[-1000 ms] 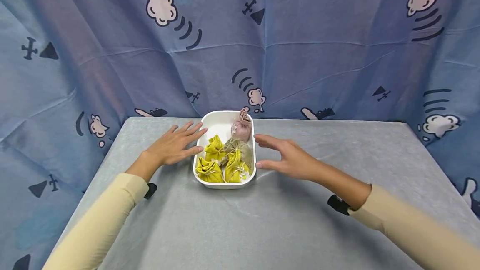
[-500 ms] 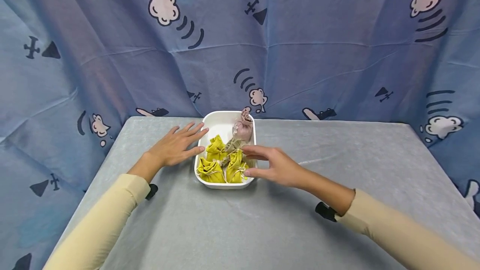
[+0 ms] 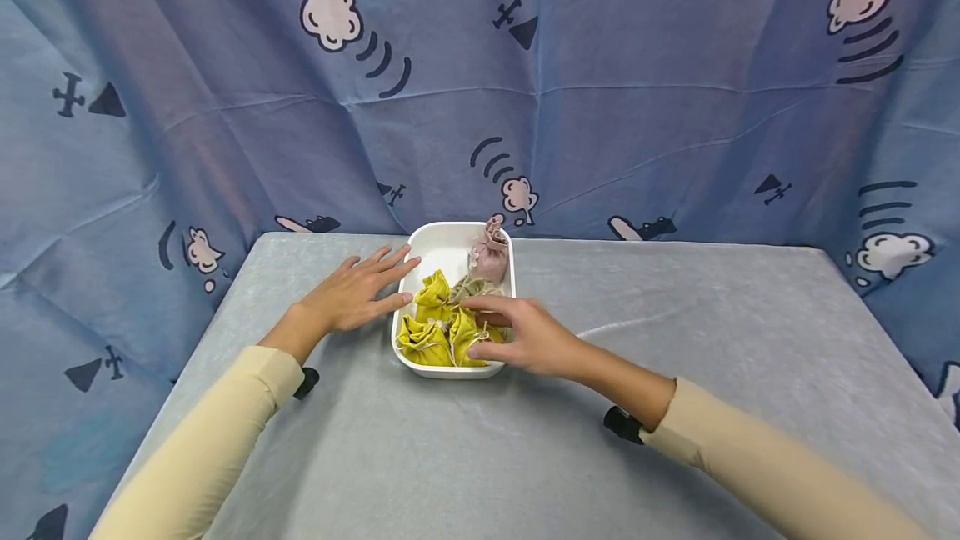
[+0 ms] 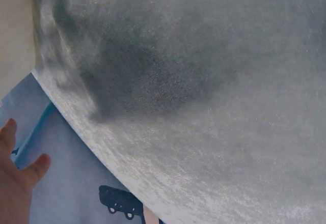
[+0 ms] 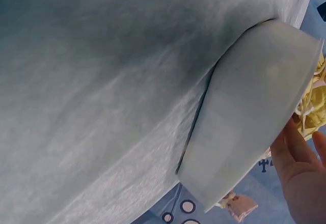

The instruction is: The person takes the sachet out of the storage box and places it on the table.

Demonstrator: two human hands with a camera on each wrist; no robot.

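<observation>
A white tray [image 3: 448, 372] holds several small drawstring pouches. Three are yellow: one at front left [image 3: 422, 343], one behind it [image 3: 431, 297], and a front-right yellow pouch [image 3: 461, 335]. My right hand [image 3: 538, 340] reaches over the tray's right side, thumb and fingers apart around the front-right yellow pouch; contact is unclear. In the right wrist view, that hand's fingers [image 5: 295, 141] come close to yellow cloth [image 5: 317, 109] above the rim. My left hand [image 3: 347, 294] is spread at the tray's left edge, holding nothing.
A greenish-grey pouch [image 3: 468, 287] lies mid-tray, partly hidden by my right hand. The pink pouch [image 3: 489, 262] stands in the back right corner. A grey cloth covers the table [image 3: 420, 457], and a blue patterned curtain [image 3: 637, 115] hangs behind it.
My right hand has moved left from outside the tray's right edge to over the front-right yellow pouch. The left hand stays at the left edge. The pouches appear unmoved.
</observation>
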